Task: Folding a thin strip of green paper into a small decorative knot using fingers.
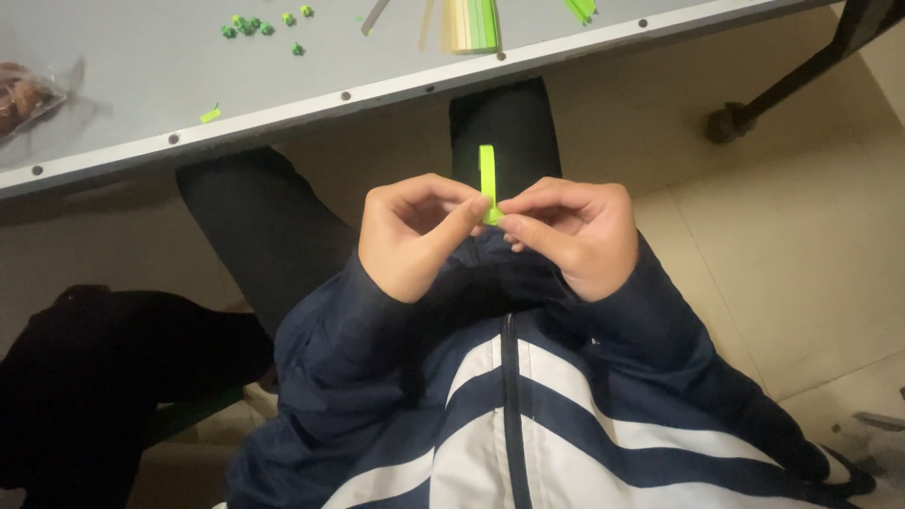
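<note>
The only container I can see is a clear crinkled plastic bag (pixel 28 99) at the far left of the table (pixel 141 66), holding something brown and lumpy that is too cut off by the frame edge for me to make out. Everything else on the table lies loose on its smooth, pale grey top, which has a lighter edge band dotted with small dark round fasteners. My hands are together over my lap, below the table edge: my left hand (pixel 410 236) and my right hand (pixel 570 236) meet fingertip to fingertip and both pinch the bottom of a narrow bright green paper strip (pixel 487 181). The strip is flat, thin and stiff enough to stand upright above my fingers, with a small folded knot of it caught where my thumbs and forefingers press. On the table, well apart from my hands, a scatter of tiny folded green pieces (pixel 253 25) sits near the top left, puffy and angular, and one short green scrap (pixel 210 115) lies alone near the table edge. A bundle of long paper strips (pixel 469 24), pale yellow through light green, lies near the top centre. I wear a dark blue jacket (pixel 509 415) with broad white stripes and a centre zip, its fabric smooth and slightly shiny.
</note>
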